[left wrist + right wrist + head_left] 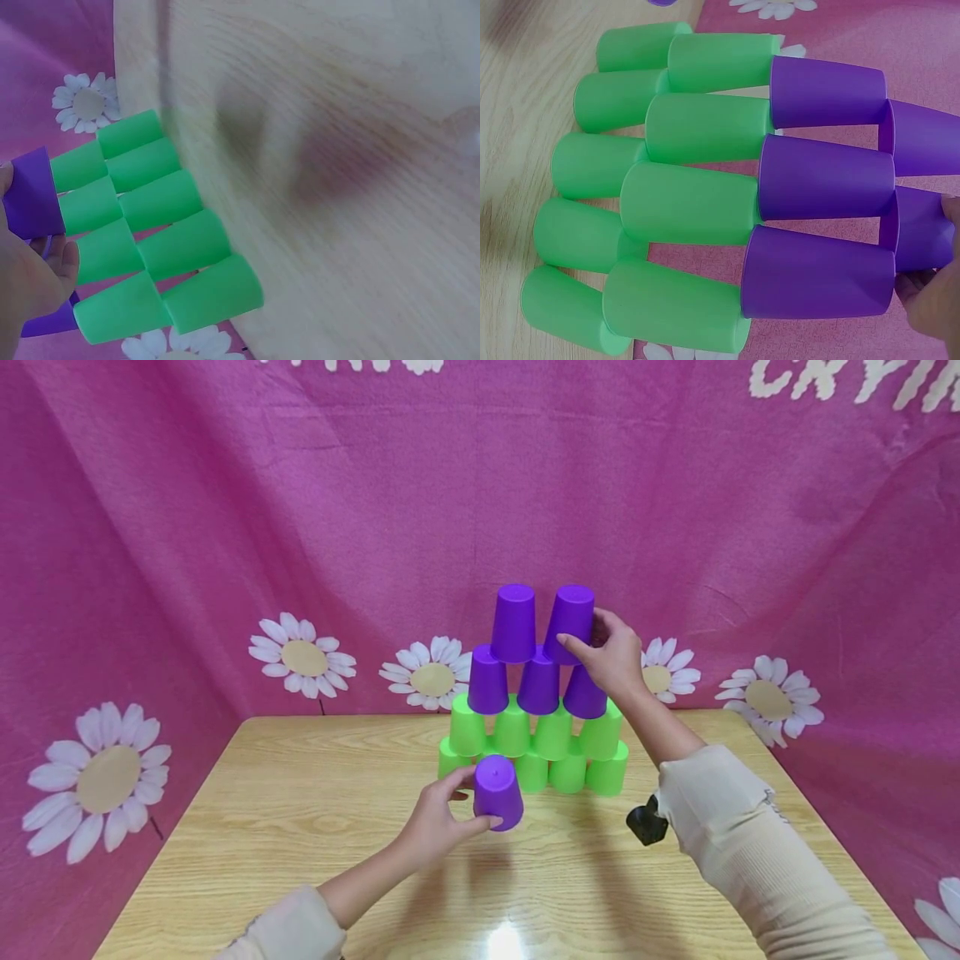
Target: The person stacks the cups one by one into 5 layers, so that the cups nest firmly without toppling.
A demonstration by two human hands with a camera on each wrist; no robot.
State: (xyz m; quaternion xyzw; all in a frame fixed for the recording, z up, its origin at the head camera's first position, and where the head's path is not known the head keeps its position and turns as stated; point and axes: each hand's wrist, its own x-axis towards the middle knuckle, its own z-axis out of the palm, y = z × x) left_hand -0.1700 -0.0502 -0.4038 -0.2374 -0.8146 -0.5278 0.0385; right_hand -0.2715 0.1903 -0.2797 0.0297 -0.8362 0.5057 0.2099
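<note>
A pyramid of upside-down cups rises from the table, with two rows of green cups [553, 732] below and purple cups [488, 681] above. On its fourth row stand two purple cups side by side. My right hand [617, 656] holds the right one, a purple cup [572, 618], thumb in front and fingers behind; its rim is at the tops of the row beneath. In front of the green rows my left hand [438, 818] grips another upside-down purple cup [498, 793] above the table. The right wrist view shows the right hand [934, 300] at the upper cup's side.
The wooden table [315, 827] reaches back to a pink cloth [375, 527] printed with daisies. A small black object [647, 822] shows beside the right sleeve [757, 852]. The left forearm comes in from the lower left.
</note>
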